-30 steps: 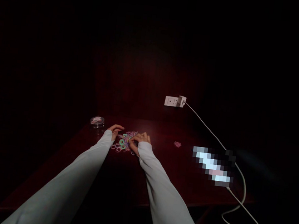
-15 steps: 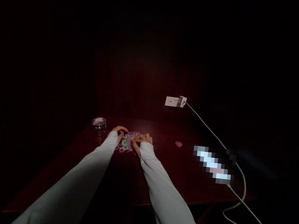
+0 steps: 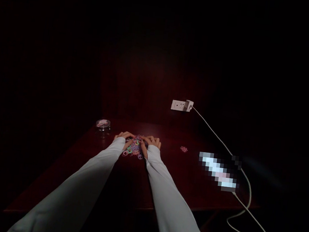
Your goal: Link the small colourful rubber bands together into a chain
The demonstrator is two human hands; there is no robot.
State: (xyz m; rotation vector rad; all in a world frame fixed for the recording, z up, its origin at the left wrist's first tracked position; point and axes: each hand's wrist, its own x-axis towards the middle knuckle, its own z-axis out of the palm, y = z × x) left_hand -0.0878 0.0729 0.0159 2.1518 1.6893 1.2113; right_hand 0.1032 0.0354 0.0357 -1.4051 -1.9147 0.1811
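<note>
A loose heap of small coloured elastic hair ties (image 3: 134,151), mostly pink, purple and green, lies on the dark red table (image 3: 164,180). My left hand (image 3: 124,136) curves round the heap's left side, its thumb and forefinger apart at the edge of the ties. On the opposite side my right hand (image 3: 152,142) curves in likewise, thumb and forefinger apart. Both hands touch the heap, and no tie shows lifted in either. The ties under the fingertips are partly hidden.
A clear round jar (image 3: 103,128) with pink on its lid stands at the left. Right of my hands lies a small pink bunch (image 3: 183,149). A blurred-out bright device (image 3: 217,171) has a white cable (image 3: 211,128) running to a charger (image 3: 188,105) in the wall socket (image 3: 177,105).
My hands have drawn in round the hair ties, and the heap looks narrower and more gathered. My right hand's fingers have come off the ties they were picking at. The view shifted slightly.
</note>
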